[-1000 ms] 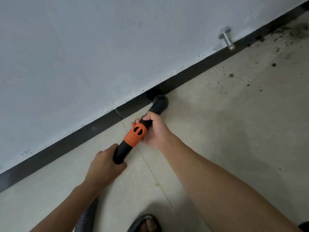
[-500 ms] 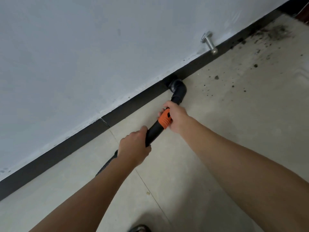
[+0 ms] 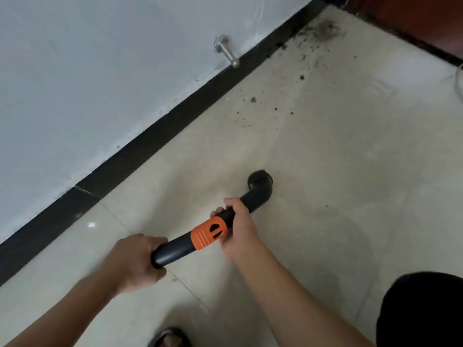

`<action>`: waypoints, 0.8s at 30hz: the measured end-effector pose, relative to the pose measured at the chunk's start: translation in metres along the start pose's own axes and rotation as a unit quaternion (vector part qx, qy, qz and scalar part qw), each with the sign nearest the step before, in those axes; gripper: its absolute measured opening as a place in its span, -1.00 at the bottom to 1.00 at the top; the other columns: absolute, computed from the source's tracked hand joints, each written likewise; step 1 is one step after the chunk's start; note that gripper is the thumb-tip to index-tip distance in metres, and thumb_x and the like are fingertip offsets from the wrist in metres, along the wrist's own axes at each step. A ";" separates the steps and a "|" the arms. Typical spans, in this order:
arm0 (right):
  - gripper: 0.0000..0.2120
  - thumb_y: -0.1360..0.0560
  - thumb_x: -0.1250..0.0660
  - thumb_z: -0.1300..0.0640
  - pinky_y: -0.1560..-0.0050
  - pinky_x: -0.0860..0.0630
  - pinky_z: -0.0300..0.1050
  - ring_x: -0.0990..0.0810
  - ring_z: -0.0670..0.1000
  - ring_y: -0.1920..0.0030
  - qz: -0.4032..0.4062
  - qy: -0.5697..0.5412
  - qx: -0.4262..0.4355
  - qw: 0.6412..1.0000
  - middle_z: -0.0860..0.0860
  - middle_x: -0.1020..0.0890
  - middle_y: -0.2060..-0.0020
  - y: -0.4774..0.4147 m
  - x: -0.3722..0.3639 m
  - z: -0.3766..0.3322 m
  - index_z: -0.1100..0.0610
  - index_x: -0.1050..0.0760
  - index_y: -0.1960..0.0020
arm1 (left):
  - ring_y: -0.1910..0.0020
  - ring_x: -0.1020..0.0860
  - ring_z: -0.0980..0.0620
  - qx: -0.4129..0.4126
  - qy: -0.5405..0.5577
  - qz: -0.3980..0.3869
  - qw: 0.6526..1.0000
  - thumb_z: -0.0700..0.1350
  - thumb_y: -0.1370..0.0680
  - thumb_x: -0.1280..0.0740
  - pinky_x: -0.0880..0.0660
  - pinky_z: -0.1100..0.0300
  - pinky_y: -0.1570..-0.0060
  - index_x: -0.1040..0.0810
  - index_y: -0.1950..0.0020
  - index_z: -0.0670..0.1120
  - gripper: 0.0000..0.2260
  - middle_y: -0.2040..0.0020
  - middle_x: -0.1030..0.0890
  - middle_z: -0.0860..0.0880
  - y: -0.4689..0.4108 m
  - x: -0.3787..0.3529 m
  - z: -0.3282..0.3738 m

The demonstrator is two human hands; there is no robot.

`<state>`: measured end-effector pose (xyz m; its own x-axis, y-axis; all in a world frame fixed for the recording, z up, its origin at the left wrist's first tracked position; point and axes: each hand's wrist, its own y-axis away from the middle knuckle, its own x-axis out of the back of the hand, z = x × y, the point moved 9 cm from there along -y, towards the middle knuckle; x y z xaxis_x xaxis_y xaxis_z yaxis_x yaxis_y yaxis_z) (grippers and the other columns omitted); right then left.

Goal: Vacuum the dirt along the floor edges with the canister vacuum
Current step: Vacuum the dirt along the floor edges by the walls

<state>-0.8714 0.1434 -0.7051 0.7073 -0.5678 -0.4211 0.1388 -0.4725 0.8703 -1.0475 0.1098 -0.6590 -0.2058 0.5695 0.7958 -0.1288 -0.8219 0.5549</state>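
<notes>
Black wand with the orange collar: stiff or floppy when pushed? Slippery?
Probably stiff: the wand holds its curve between the left hand and right hand, no sag. Smooth black plastic may be slick; the ribbed orange collar looks grippier. The bent nozzle end should stop it rolling.

The left forearm (image 3: pixel 75 306) and right forearm (image 3: pixel 288 296) are bare. Just left of the right forearm, a foot wears a dark open-toed sandal (image 3: pixel 168 338). To that forearm's right bulges rounded, plain black cloth (image 3: pixel 423 309).
</notes>
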 end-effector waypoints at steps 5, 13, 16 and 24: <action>-0.86 -0.41 -0.34 0.27 0.38 -0.49 -0.14 -0.53 0.01 0.49 0.099 -0.126 0.061 0.985 0.03 -0.48 0.43 0.025 0.090 -0.035 0.12 -0.39 0.17 | 0.29 -0.52 0.14 -0.081 -0.072 -0.038 0.993 -0.04 -0.30 -0.29 -0.27 0.33 0.39 -0.35 0.35 0.09 -0.88 0.38 -0.50 0.09 -0.030 -0.008 0.081; -0.88 -0.41 -0.34 0.30 0.49 -0.49 -0.20 -0.49 0.02 0.49 0.102 -0.089 0.100 0.986 0.07 -0.48 0.44 0.001 0.074 -0.116 0.20 -0.40 0.15 | 0.31 -0.50 0.08 -0.073 -0.025 0.026 0.997 -0.02 -0.33 -0.38 -0.31 0.23 0.37 -0.42 0.29 0.09 -0.87 0.38 -0.51 0.11 -0.064 0.013 0.127; -0.80 -0.41 -0.38 0.30 0.45 -0.54 -0.17 -0.54 0.03 0.51 0.047 -0.022 0.074 0.996 0.10 -0.52 0.42 -0.011 0.024 -0.106 0.24 -0.43 -0.01 | 0.43 -0.48 0.05 0.007 0.059 0.038 0.997 -0.11 -0.29 -0.45 -0.30 0.21 0.40 -0.44 0.35 0.02 -0.82 0.47 -0.49 0.06 -0.053 0.019 0.087; -0.88 -0.41 -0.37 0.32 0.36 -0.56 -0.10 -0.55 0.05 0.51 0.151 -0.128 0.100 0.975 0.06 -0.52 0.49 0.034 0.096 -0.073 0.25 -0.46 0.08 | 0.33 -0.53 0.18 -0.061 -0.041 -0.072 0.995 -0.07 -0.30 -0.38 -0.38 0.31 0.35 -0.48 0.26 0.13 -0.87 0.34 -0.56 0.12 -0.047 -0.007 0.111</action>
<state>-0.7484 0.1222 -0.6970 0.4952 -0.8389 -0.2261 -0.2043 -0.3654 0.9081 -0.9327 0.1452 -0.6639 -0.0968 0.6760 0.7305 -0.2684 -0.7245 0.6349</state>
